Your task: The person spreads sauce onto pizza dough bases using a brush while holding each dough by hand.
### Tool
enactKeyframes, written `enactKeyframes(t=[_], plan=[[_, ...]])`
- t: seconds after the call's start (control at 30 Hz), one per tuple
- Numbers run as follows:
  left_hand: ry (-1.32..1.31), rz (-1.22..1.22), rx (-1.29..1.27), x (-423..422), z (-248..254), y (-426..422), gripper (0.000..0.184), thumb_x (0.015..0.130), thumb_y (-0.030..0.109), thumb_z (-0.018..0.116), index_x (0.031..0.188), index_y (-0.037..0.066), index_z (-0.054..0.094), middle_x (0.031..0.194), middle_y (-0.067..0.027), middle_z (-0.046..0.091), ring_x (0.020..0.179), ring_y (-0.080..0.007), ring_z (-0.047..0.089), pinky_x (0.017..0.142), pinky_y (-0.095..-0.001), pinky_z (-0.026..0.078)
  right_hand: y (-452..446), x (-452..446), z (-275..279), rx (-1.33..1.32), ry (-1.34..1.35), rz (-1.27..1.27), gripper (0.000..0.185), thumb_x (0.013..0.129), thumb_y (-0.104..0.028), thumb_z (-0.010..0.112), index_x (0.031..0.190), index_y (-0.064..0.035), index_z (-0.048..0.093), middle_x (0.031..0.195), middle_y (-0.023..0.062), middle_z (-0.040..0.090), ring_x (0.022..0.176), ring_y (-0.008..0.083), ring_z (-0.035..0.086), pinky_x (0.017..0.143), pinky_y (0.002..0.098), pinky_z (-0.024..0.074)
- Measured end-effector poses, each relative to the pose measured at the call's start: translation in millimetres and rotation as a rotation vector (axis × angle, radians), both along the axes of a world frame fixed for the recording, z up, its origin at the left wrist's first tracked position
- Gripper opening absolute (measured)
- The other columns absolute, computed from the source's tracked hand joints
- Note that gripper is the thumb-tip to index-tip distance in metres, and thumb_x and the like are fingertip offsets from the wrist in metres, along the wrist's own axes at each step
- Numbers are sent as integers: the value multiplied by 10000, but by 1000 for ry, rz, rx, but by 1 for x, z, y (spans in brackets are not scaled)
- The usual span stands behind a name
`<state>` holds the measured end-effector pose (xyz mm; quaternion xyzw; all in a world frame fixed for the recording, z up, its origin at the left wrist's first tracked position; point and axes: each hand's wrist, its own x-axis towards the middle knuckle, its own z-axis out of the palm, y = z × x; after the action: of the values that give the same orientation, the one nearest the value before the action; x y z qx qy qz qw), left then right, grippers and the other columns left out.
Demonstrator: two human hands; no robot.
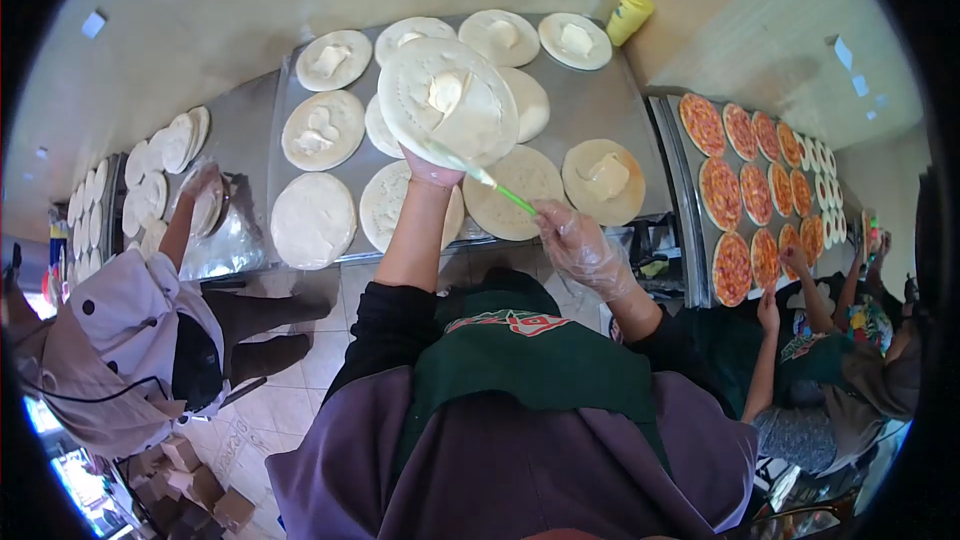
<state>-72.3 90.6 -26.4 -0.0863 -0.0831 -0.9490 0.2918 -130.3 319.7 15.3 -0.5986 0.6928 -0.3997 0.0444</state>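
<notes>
My left hand [432, 168] holds up a round pizza base [410, 105] from below, tilted toward me, with its fingers hidden under the dough. A lump of creamy white spread [447, 92] sits near the middle of that base. In my right hand [585, 250], which wears a clear plastic glove, is a spatula with a green handle [515, 198]. Its pale blade reaches the lower edge of the raised base. Under and around it, more pizza bases lie on the metal table, several with dollops of the same spread, like this base [605, 183] at the right.
A yellow container [629, 18] stands at the table's [590, 90] back right corner. To the right, sauced red pizzas [720, 193] fill another table, with people's hands [793, 260] beside it. A co-worker's gloved hand [205, 185] handles bases on the left. Cardboard boxes [195, 485] lie on the floor.
</notes>
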Motion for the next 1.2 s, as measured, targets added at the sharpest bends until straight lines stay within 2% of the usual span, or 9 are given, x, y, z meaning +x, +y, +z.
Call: enactKeyframes(t=[0.23, 0.43, 0.57, 0.63, 0.77, 0.87, 1.03, 1.13, 1.2], plan=[[23, 95, 22, 31, 23, -10, 605, 910, 494, 350, 1392, 128, 330, 1406, -106, 383, 1272, -339, 382, 1057, -532, 297, -33, -7, -1, 150, -63, -277, 133, 886, -61, 484, 1011, -37, 521, 754, 219, 555, 694, 403, 561, 572, 447, 455], [-74, 129, -16, 33, 5, -17, 607, 888, 500, 374, 1363, 122, 374, 1356, -88, 441, 1241, -303, 425, 1039, -497, 333, -22, 28, -24, -160, 102, 47, 163, 862, -44, 524, 1021, -10, 522, 799, 203, 591, 744, 380, 596, 631, 418, 493], [-15, 131, 46, 30, -7, -15, 642, 881, 514, 380, 1392, 130, 330, 1397, -106, 392, 1274, -343, 382, 1046, -546, 298, -20, 33, 9, -146, 93, 135, 177, 852, -34, 537, 1024, 3, 522, 810, 193, 602, 754, 370, 607, 670, 404, 506], [-27, 128, 60, 32, 1, -11, 641, 878, 514, 383, 1391, 132, 333, 1394, -105, 396, 1273, -342, 385, 1047, -544, 300, -24, 23, 13, -81, -17, -114, 140, 870, -41, 521, 1002, -1, 540, 764, 206, 581, 654, 353, 592, 560, 391, 464], [92, 44, 89, 32, 10, -7, 629, 885, 513, 367, 1383, 131, 348, 1385, -103, 409, 1258, -339, 405, 1042, -533, 316, -32, 5, 15, 97, -127, -305, 148, 872, -33, 513, 1013, -1, 543, 755, 202, 578, 652, 363, 585, 570, 393, 458], [-21, 134, 53, 24, 14, -4, 608, 889, 502, 365, 1360, 119, 383, 1365, -106, 431, 1234, -328, 430, 1030, -513, 337, -30, 20, -5, 248, -103, -281, 149, 868, -19, 511, 1013, 0, 543, 774, 200, 580, 664, 371, 582, 577, 397, 455], [48, 112, 28, 18, -12, -9, 587, 895, 481, 372, 1339, 100, 410, 1346, -116, 453, 1212, -320, 452, 1017, -498, 360, -25, 37, -1, -169, 55, 115, 165, 863, -9, 518, 1027, 2, 531, 836, 207, 587, 696, 377, 585, 589, 393, 463], [-109, 167, 1, 19, -5, -8, 585, 907, 477, 349, 1364, 111, 373, 1362, -118, 434, 1228, -336, 434, 1035, -512, 334, -25, 34, 18, -19, -39, -52, 180, 865, -11, 513, 1045, -1, 525, 833, 211, 587, 716, 378, 593, 609, 388, 471], [185, 60, 149, 21, 8, -6, 602, 901, 494, 357, 1365, 110, 369, 1357, -126, 438, 1228, -334, 434, 1033, -507, 338, -32, 19, 27, 59, -62, -172, 163, 877, -52, 499, 1032, -8, 524, 843, 219, 584, 752, 394, 587, 639, 421, 473]])
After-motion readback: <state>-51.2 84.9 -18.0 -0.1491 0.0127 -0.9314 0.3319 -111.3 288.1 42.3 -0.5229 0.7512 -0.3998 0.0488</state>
